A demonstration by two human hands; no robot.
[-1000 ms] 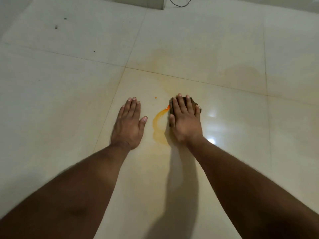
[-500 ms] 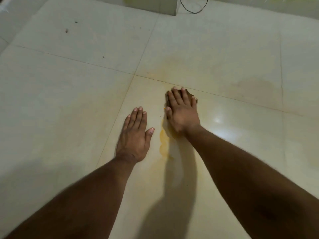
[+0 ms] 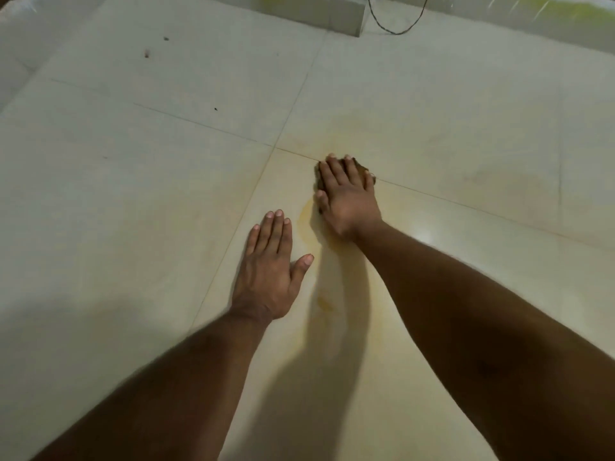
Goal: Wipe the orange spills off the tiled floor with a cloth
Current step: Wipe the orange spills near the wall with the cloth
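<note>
On the glossy cream tiled floor (image 3: 166, 201), right hand (image 3: 347, 197) presses a dark crumpled cloth (image 3: 361, 168) flat, fingers straight, now up at the grout line, farther forward than a second ago. Orange spill (image 3: 304, 216), vivid then, is reduced to a pale yellow smear just left of that hand. Left hand (image 3: 271, 267) rests flat, fingers extended, holding nothing. Thin black cable (image 3: 396, 26) loops at far edge.

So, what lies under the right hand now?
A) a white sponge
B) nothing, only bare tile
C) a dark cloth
C: the dark cloth shows past the straight fingers of the right hand, which presses it on the tiled floor.
</note>
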